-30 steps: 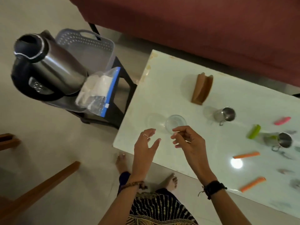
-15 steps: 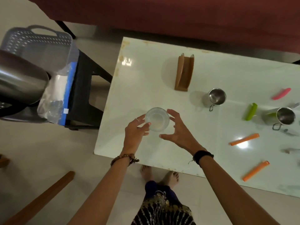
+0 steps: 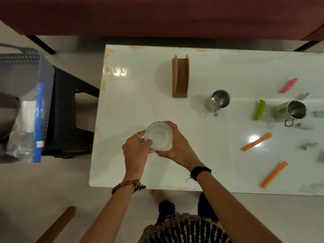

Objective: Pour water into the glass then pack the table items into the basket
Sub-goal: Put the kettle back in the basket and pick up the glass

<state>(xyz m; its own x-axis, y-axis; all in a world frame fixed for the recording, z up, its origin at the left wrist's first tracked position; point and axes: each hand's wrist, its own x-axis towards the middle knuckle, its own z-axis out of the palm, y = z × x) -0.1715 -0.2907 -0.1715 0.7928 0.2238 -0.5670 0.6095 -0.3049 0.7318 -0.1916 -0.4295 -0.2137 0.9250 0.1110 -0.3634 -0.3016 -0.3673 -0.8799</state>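
A clear glass (image 3: pixel 159 136) with water in it sits over the near left part of the white table (image 3: pixel 133 102). My left hand (image 3: pixel 135 151) grips its left side and my right hand (image 3: pixel 177 148) wraps its right side. The grey plastic basket (image 3: pixel 22 57) stands at the far left on a black stool (image 3: pixel 68 116). On the table lie a brown wooden holder (image 3: pixel 180 78), two steel mugs (image 3: pixel 220 99) (image 3: pixel 296 110), a green clip (image 3: pixel 259 109), a pink clip (image 3: pixel 288 85) and two orange clips (image 3: pixel 257 142) (image 3: pixel 274 174).
A clear zip bag (image 3: pixel 29 123) with a blue strip lies by the basket, beside the steel kettle (image 3: pixel 7 116) at the left edge. A dark red sofa (image 3: pixel 157 14) runs behind the table. A wooden bar (image 3: pixel 56 225) crosses the floor at bottom left.
Both hands have closed around the glass, which they only flanked half a second ago. The camera has swung right, so the kettle and basket slid towards the left edge.
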